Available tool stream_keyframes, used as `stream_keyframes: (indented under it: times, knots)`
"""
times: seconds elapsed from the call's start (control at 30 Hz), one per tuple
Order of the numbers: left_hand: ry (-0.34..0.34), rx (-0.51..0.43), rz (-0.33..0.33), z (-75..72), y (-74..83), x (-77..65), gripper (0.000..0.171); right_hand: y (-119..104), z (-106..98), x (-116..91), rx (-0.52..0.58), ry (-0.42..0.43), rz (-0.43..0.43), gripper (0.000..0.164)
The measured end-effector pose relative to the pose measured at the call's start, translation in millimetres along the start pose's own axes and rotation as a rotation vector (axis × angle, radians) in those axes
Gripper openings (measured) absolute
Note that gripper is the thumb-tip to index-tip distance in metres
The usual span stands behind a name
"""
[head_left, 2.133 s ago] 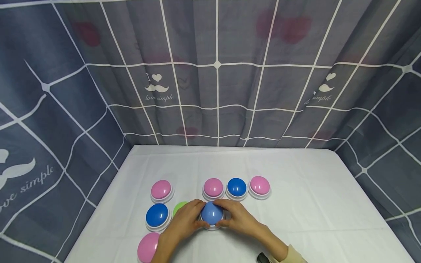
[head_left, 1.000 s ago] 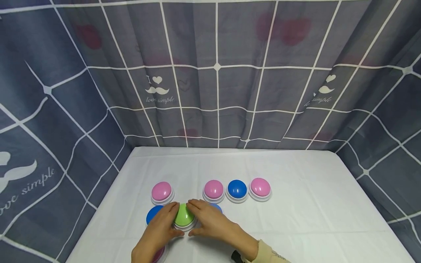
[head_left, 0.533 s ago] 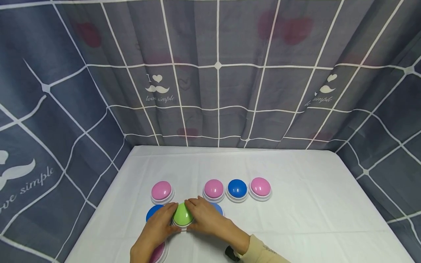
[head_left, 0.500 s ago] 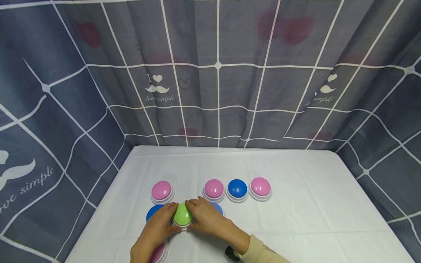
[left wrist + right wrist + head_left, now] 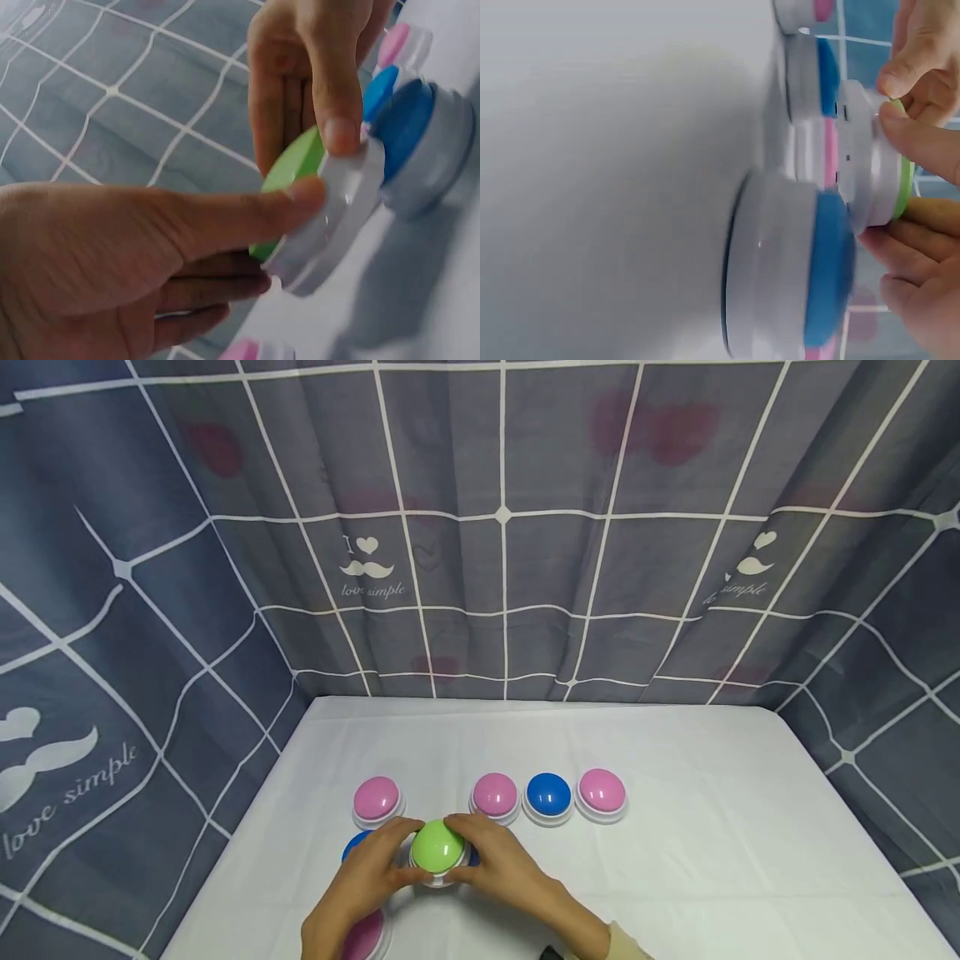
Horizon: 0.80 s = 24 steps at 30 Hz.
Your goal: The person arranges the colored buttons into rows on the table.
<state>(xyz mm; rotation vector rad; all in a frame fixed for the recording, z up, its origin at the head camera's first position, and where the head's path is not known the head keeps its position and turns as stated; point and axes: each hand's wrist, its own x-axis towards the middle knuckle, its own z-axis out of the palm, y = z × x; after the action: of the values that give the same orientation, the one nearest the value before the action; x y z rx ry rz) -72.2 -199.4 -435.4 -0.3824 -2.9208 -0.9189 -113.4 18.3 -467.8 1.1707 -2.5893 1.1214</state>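
Observation:
Both hands hold a green dome button (image 5: pixel 438 846) by its white base, just above the white table (image 5: pixel 712 827). My left hand (image 5: pixel 397 857) grips its left side and my right hand (image 5: pixel 483 853) its right side. In the left wrist view the green button (image 5: pixel 296 169) is tilted, with my left hand's thumb (image 5: pixel 247 217) on the base rim and my right hand (image 5: pixel 315 82) over the top. A blue button (image 5: pixel 409 127) stands close beside it. In the right wrist view the green button (image 5: pixel 904 176) hangs farther from the tabletop than that blue button (image 5: pixel 825 277).
A row of a pink button (image 5: pixel 495 794), a blue button (image 5: pixel 548 794) and a pink button (image 5: pixel 602 790) stands behind the hands, with another pink button (image 5: pixel 377 798) at the left. A blue button (image 5: pixel 352 846) and a pink button (image 5: pixel 365 935) lie partly under my left arm. Checked curtains (image 5: pixel 502 527) wall the table.
Both hands left the blue button and moved left to the green one. They gripped it, and it now sits higher and slightly farther right than half a second ago.

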Motion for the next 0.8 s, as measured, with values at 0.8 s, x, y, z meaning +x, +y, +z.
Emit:
stream_keyframes:
  times: [0.8]
  knots:
    - [0.03,0.087,0.407,81.7,86.6,47.1,0.06,52.1,-87.1,-108.6,0.026,0.273,-0.035,0.071]
